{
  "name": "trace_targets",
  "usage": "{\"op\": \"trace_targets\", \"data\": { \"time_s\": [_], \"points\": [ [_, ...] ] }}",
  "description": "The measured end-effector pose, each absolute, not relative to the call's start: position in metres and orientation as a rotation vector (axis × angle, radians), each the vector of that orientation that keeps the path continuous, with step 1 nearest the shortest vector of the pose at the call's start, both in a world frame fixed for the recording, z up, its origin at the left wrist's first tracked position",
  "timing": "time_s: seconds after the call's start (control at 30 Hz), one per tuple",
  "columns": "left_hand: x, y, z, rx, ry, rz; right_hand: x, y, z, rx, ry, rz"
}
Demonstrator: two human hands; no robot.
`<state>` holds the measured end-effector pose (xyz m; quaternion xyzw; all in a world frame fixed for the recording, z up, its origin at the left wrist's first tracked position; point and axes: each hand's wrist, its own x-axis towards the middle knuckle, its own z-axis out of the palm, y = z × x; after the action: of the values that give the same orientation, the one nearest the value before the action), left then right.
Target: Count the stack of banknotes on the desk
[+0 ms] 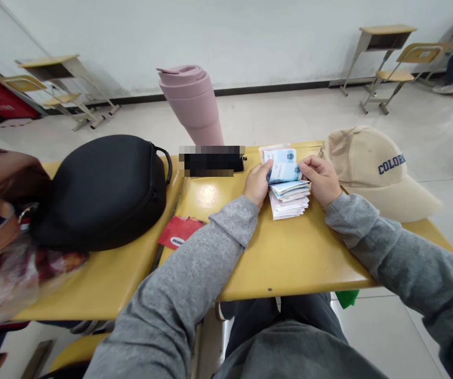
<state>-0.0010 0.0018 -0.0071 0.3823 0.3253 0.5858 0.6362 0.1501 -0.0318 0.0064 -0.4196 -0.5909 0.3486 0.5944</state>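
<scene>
Over the yellow desk (242, 263), my left hand (257, 182) is closed on the left edge of a blue-and-white printed paper slip (283, 172), thumb on top. My right hand (321, 178) pinches the right edge of that slip between thumb and fingers. Below it lies a layered stack of similar slips (289, 202), white edges fanned toward me. Another blue-printed slip shows just beyond the held one, with a pale pinkish edge behind it. The print is too small to read, and the fingers under the slips are hidden.
A pink tumbler (192, 105) and dark phone (214, 162) sit at the far edge. Beige cap (372, 168) lies right, red packet (179, 231) left. On the adjoining desk are a black case (108, 195), brown bag (5, 179) and clear plastic bag (17, 279).
</scene>
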Motion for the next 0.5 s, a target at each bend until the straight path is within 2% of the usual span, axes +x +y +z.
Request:
{"op": "trace_targets", "data": {
  "time_s": [0.5],
  "points": [
    [-0.0016,-0.0008,-0.0047,0.878,0.728,1.315,0.1489,-0.0335,0.0083,-0.994,-1.346,0.847]
  ]
}}
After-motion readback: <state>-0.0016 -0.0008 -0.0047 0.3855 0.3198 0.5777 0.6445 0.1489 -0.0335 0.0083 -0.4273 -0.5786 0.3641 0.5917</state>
